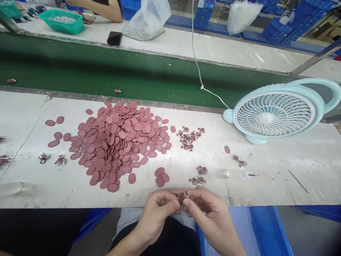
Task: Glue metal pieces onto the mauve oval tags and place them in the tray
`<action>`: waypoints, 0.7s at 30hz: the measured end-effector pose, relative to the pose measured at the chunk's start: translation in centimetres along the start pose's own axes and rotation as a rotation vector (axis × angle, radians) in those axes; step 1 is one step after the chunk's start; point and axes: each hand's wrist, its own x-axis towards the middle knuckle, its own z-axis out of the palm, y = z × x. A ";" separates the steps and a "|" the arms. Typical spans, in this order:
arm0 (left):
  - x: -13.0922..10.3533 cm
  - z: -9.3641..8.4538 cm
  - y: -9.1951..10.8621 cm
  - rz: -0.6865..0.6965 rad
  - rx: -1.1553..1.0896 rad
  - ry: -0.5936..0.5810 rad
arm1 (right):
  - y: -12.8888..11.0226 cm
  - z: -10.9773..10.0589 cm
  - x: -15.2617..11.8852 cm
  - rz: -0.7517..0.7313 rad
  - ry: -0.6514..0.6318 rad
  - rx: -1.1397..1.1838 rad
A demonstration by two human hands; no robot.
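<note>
My left hand (160, 213) and my right hand (210, 213) meet at the table's front edge, fingertips pinched on a small dark-red and white piece (183, 196) between them. Its details are partly hidden by the fingers. Beyond my left hand lies a big heap of flat reddish oval pieces (119, 138), with a few loose ovals (161, 176) nearer to me. Small brown-and-white pieces (197, 180) rest just beyond my right hand, and a larger cluster of them (188, 138) sits farther back.
A light-blue fan (274, 113) stands at the right, its white cord crossing the green belt (160, 78). A small clear bottle with a dark tip (237, 174) lies on the table. Across the belt are a green basket (62, 22), a phone (114, 38), a plastic bag (146, 21) and another person's arm (102, 10).
</note>
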 end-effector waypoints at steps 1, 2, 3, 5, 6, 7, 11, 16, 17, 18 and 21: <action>0.0 0.0 0.0 0.000 0.004 0.001 | 0.0 -0.1 0.0 -0.007 -0.001 -0.016; 0.1 -0.1 0.0 0.002 0.011 0.002 | 0.0 -0.1 0.0 -0.016 -0.002 -0.030; 0.1 -0.1 -0.1 0.007 0.018 0.001 | 0.0 -0.2 -0.1 -0.025 -0.001 -0.043; 0.1 -0.1 -0.1 0.020 0.032 -0.006 | 0.1 -0.2 -0.1 -0.038 0.003 -0.056; 0.1 -0.1 -0.1 0.024 0.035 -0.011 | 0.2 -0.1 0.0 -0.040 0.004 -0.055; 0.1 -0.1 -0.1 0.029 0.033 -0.013 | 0.4 0.0 0.0 -0.039 0.008 -0.047; 0.0 -0.2 -0.2 0.034 0.016 -0.012 | 1.0 0.4 0.2 -0.015 0.033 0.070; 0.0 -0.2 -0.2 0.047 0.025 -0.016 | 1.5 0.9 0.3 0.014 0.039 0.220; 0.0 -0.2 -0.3 0.049 0.025 -0.014 | 1.6 0.9 0.3 0.013 0.044 0.232; 0.0 -0.1 -0.4 0.051 0.023 -0.008 | 1.7 1.0 0.3 0.010 0.051 0.240; 0.1 0.1 -1.1 0.054 0.006 0.024 | 2.2 1.2 0.2 0.005 0.082 0.256</action>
